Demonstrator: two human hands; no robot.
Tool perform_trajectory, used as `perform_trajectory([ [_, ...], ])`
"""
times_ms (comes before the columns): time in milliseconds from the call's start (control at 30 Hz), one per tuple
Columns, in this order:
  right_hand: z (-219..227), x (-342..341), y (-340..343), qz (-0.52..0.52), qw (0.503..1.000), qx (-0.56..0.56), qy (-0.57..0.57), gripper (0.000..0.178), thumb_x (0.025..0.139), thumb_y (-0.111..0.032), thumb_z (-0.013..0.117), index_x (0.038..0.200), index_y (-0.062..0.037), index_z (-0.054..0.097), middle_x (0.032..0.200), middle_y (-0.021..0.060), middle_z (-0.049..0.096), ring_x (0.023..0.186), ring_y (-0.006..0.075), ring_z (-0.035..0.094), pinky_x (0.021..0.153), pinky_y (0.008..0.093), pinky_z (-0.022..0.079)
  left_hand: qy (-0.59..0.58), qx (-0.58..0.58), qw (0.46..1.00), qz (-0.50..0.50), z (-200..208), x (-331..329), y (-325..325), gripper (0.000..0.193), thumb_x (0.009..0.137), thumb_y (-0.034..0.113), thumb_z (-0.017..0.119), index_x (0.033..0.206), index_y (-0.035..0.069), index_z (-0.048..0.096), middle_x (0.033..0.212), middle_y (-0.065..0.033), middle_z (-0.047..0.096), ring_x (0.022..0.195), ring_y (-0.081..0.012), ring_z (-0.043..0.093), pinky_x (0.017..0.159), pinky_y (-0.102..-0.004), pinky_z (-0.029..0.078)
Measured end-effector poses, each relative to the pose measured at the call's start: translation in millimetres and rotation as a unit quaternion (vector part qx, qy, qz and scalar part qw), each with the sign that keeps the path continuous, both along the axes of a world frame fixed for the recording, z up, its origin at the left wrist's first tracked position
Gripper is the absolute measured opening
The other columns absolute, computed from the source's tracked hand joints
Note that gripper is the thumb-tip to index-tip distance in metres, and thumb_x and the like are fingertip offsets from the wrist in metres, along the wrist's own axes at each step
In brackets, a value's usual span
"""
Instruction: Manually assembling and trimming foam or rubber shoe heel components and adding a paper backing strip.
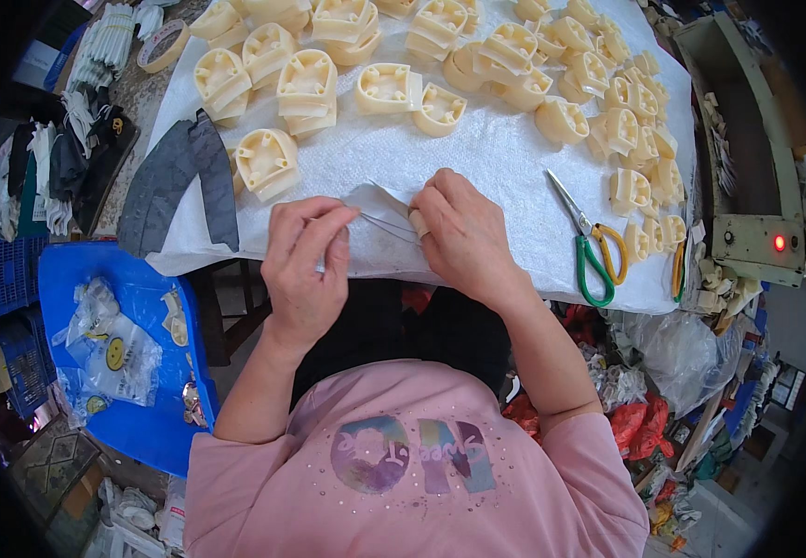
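Between my two hands, over the near edge of the white woven cloth [505, 177], is a thin grey sheet [363, 197], bent or folded, its edges showing as fine lines. My left hand [308, 260] is closed, thumb and fingers pinching its left edge. Wrapped round the right side is my right hand [466, 234], also closed, with a beige band on one finger. The fingers hide part of the sheet. Left of my left hand lie dark grey sheets [179, 181] cut to points, resembling sandpaper. Scissors [589, 237] with green and yellow handles rest right of my right hand.
Many cream plastic parts [388, 88] cover the cloth's far and right areas. A blue plastic chair [142, 432] with clear bags [114, 349] stands at left. On the right is a metal machine [758, 244] with a lit red lamp. A tape roll [163, 46] lies at the far left.
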State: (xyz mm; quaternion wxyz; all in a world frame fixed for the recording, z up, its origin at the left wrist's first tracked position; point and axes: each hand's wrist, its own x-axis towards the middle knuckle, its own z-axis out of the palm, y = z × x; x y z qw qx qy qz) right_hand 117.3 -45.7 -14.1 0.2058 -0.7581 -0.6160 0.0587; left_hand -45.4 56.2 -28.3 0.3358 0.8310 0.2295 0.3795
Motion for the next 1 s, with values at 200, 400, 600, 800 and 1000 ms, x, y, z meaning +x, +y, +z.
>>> perform_trajectory([
  [200,-8,12,-4,0.016,0.994,0.041,0.103,0.013,0.078,0.0,0.055,0.09,-0.0027,0.052,0.092,0.0109,0.053,0.083,0.0282,0.056,0.069,0.0352,0.046,0.006,0.091,0.992,-0.09,-5,26,-18,0.026,0.068,-0.007,0.062,0.093,0.001,0.062,0.095,-0.0104,0.059,0.087,-0.0272,0.057,0.076,-0.0351,0.046],
  [400,-9,47,-55,-0.162,0.85,0.262,0.428,0.011,0.09,-0.001,0.048,0.101,0.0001,0.051,0.102,0.0097,0.055,0.081,0.0137,0.058,0.072,0.0284,0.05,0.095,0.179,0.973,-0.107,-4,36,-21,0.03,0.064,-0.005,0.064,0.094,0.003,0.06,0.094,-0.0084,0.057,0.09,-0.0264,0.055,0.076,-0.0374,0.045],
  [600,50,59,-84,-0.22,0.84,0.398,0.296,0.011,0.086,0.002,0.05,0.097,-0.0011,0.051,0.102,0.0134,0.056,0.086,0.0187,0.057,0.077,0.0298,0.048,0.119,0.146,0.97,-0.15,4,42,-12,0.025,0.067,-0.002,0.064,0.092,0.002,0.061,0.094,-0.0094,0.057,0.091,-0.0261,0.054,0.074,-0.0373,0.045],
  [800,54,25,-48,-0.016,0.975,0.221,0.001,0.038,0.055,0.0,0.069,0.088,-0.0076,0.052,0.107,0.011,0.054,0.096,0.0318,0.051,0.081,0.0418,0.041,-0.061,-0.16,0.96,-0.224,34,61,-35,0.032,0.092,0.029,0.052,0.102,-0.002,0.057,0.093,-0.0146,0.056,0.075,-0.0237,0.054,0.063,-0.032,0.045],
  [1000,45,27,-38,0.022,0.969,0.197,0.149,0.037,0.064,0.002,0.065,0.1,-0.0041,0.057,0.113,0.0108,0.055,0.105,0.0316,0.05,0.086,0.04,0.042,-0.123,-0.583,0.779,-0.196,19,64,-46,0.043,0.099,0.029,0.037,0.126,-0.004,0.045,0.089,-0.0082,0.059,0.073,-0.0133,0.055,0.056,-0.0246,0.043],
])
